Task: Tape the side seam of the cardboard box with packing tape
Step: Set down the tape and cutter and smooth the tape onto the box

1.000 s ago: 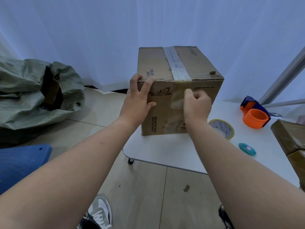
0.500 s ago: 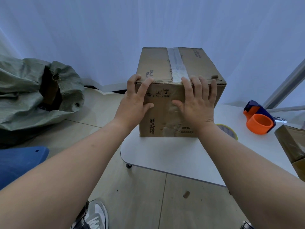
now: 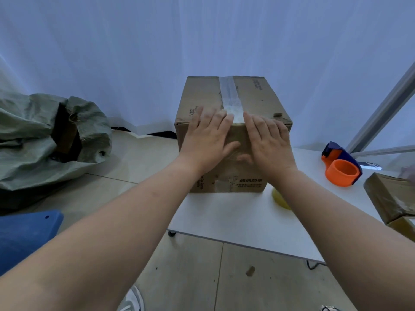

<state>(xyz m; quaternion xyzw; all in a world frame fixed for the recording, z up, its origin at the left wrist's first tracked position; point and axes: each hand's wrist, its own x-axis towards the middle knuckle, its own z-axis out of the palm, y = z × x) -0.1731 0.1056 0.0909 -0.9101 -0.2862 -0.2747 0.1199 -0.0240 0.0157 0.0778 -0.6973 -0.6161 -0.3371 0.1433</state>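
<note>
A brown cardboard box stands on the white table. A strip of clear packing tape runs along its top seam and folds over the near edge onto the front face. My left hand lies flat on the front face, its fingers reaching over the top edge left of the tape. My right hand lies flat beside it, fingers over the edge right of the tape. Neither hand grips anything. An orange and blue tape dispenser rests on the table to the right.
A yellow tape roll peeks out behind my right forearm. Brown wrapped parcels sit at the table's right edge. A green woven sack lies on the floor at left, a blue seat at lower left.
My right hand went from a fist on the front face to an open palm. Both hands have slid inward to flank the tape, and my left hand has flattened against the box.
</note>
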